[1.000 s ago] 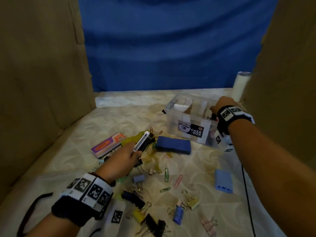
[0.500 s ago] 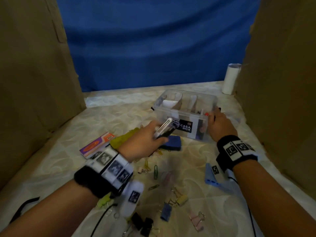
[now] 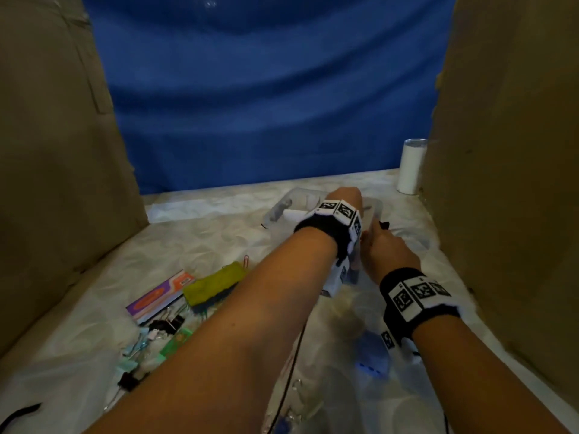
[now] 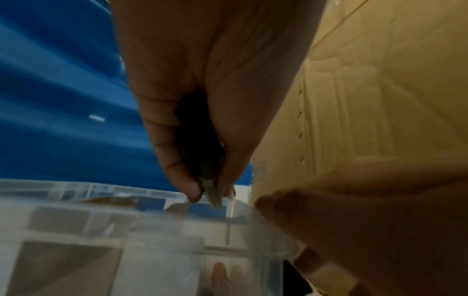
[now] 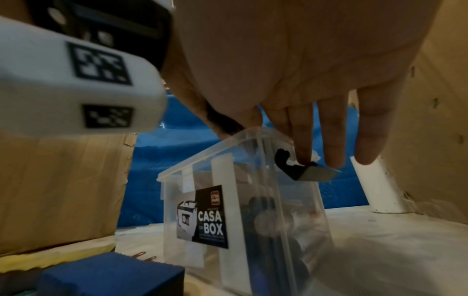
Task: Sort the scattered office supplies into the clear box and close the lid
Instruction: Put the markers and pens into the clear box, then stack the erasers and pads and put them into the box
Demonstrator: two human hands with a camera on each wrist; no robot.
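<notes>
The clear box [image 3: 275, 211] stands lidless at the back of the table, its "CASA BOX" label [image 5: 210, 220] facing me. My left hand [image 3: 344, 198] reaches across over the box and hides most of it. In the left wrist view the left hand [image 4: 210, 192] pinches a slim dark item [image 4: 212, 196] between thumb and fingers, tip down, just above the box's divided compartments [image 4: 126, 202]. My right hand [image 3: 376, 242] holds the box's right end. In the right wrist view the right hand [image 5: 266, 140] has its thumb at the rim and its fingers by the black latch [image 5: 286, 162].
Loose supplies lie front left: an orange-purple pack [image 3: 159, 296], a yellow-green sponge [image 3: 213, 283], black binder clips [image 3: 163, 324] and coloured clips. A light blue block [image 3: 369, 355] lies between my arms, a dark blue block [image 5: 111, 274] by the box. A white cylinder [image 3: 412, 166] stands back right. Cardboard walls [image 3: 62, 151] flank both sides.
My left hand has carried the dark item from the middle of the table up and right to above the box. The right hand has stayed at the box's right end.
</notes>
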